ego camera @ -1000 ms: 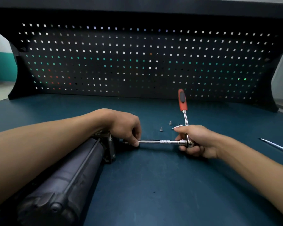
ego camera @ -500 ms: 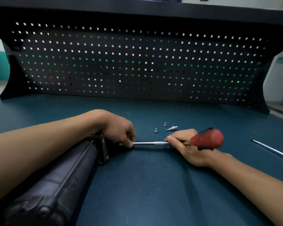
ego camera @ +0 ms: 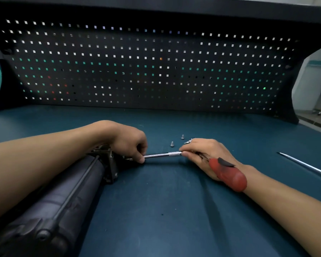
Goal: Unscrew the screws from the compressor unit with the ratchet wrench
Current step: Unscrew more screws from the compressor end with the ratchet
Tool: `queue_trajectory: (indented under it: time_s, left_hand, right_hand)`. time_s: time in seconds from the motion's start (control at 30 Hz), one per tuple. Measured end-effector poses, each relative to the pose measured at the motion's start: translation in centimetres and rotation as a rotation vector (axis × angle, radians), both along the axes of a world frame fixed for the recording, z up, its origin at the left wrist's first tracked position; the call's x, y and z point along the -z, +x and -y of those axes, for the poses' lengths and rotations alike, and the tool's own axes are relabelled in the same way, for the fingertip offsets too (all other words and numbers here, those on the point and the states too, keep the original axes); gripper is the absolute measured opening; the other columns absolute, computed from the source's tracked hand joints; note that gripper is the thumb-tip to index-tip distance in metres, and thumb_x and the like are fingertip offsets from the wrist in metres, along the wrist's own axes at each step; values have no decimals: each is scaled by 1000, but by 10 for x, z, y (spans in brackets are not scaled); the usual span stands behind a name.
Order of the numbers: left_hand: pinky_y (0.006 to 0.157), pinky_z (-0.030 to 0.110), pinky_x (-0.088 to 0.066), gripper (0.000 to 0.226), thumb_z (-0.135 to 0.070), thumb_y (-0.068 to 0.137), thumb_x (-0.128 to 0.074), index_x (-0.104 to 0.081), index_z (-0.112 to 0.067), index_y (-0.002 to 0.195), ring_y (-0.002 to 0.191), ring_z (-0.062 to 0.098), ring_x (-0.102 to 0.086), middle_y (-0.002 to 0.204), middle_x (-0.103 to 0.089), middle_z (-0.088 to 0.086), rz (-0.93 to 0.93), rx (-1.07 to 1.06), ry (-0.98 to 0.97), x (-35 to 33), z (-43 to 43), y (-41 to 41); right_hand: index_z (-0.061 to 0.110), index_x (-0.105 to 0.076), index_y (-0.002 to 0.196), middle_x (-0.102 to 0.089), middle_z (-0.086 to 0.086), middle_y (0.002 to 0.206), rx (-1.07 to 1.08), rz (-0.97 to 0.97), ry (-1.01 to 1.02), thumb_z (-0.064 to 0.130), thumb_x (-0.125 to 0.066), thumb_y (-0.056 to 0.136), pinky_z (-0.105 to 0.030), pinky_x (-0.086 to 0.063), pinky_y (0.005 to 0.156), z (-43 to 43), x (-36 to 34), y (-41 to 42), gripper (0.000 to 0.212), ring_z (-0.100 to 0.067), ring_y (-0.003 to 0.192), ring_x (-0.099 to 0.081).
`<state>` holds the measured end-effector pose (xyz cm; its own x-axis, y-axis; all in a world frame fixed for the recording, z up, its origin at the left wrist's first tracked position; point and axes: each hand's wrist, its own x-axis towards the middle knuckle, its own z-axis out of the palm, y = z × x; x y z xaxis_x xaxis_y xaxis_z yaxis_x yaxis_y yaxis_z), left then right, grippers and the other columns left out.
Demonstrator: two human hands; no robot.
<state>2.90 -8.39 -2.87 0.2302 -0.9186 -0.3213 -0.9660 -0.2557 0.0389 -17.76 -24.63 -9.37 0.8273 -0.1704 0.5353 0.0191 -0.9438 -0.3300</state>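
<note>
Compressor (ego camera: 63, 191) laid from the table's (ego camera: 174, 210) near-left corner toward its middle. Wrench (ego camera: 161, 155) shaft pinched at the compressor end by left hand (ego camera: 130, 143); head gripped in curled right hand (ego camera: 204, 154), red handle blurred over the wrist. Two loose screws (ego camera: 172, 144) seen just behind.

The compressor unit (ego camera: 63, 191) lies on the table (ego camera: 165, 210) at your left, your left hand (ego camera: 130, 143) at its far end. The ratchet wrench (ego camera: 163, 155) runs from there to your right hand (ego camera: 206, 154). Two screws (ego camera: 172, 144) lie just behind it. A rod (ego camera: 304, 166) lies far right, the pegboard (ego camera: 146, 71) behind all.
</note>
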Motion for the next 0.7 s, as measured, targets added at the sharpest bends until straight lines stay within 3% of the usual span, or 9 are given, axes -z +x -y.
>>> queue_trajectory:
  time_s: [0.07, 0.17, 0.27, 0.33, 0.47, 0.6, 0.7]
  left_hand:
    - [62, 21, -45, 11, -35, 90, -70, -66, -24, 88, 69, 6, -59, 79, -67, -11, -4, -1, -6, 0, 0, 1]
    - [63, 22, -45, 12, -35, 90, -71, -64, -26, 85, 69, 6, -59, 78, -67, -11, -9, 3, -6, 0, -1, 2]
    - [65, 24, -46, 12, -34, 90, -72, -65, -26, 86, 68, 7, -60, 77, -67, -11, -22, 9, -4, 1, 0, 0]
    - [64, 24, -46, 12, -34, 89, -72, -65, -26, 85, 68, 7, -59, 75, -66, -12, -22, 12, -5, 0, 0, 0]
    - [62, 22, -45, 13, -34, 88, -73, -63, -27, 83, 68, 7, -59, 77, -67, -11, -18, 23, -6, -2, -2, 0]
    - [61, 20, -45, 13, -34, 88, -73, -64, -26, 85, 70, 9, -61, 79, -68, -10, -39, 12, 0, 1, -5, 0]
    - [65, 24, -48, 15, -35, 87, -75, -64, -26, 83, 74, 13, -64, 81, -69, -8, -62, -3, -5, 1, -4, 1]
  right_hand:
    - [21, -75, 105, -67, 2, 88, 39, -4, -166, 32, -64, 96, -40, -49, 72, -1, -2, -1, 18, -18, 85, -61]
    - [20, -75, 101, -66, 2, 85, 62, 0, -98, 32, -63, 97, -39, -49, 72, 2, 1, 1, 17, -18, 83, -60]
    - [6, -68, 84, -61, -9, 74, 52, -104, 144, 42, -50, 101, -33, -43, 68, 2, 6, 5, 44, -20, 71, -56]
    - [9, -70, 81, -63, -6, 65, 63, -137, 433, 57, -43, 97, -24, -40, 59, -1, 2, 7, 57, -11, 56, -52]
    - [9, -71, 82, -66, -11, 59, 197, -231, 791, 58, -43, 100, -20, -30, 37, -1, -8, 17, 60, -15, 36, -42]
    - [3, -65, 91, -63, -14, 58, 203, -396, 1021, 49, -50, 100, -17, -18, 32, 1, -14, 18, 48, -14, 31, -34]
    - [6, -61, 91, -61, -14, 58, 148, -475, 1080, 42, -54, 99, -17, -15, 30, 6, -19, 17, 38, -12, 30, -31]
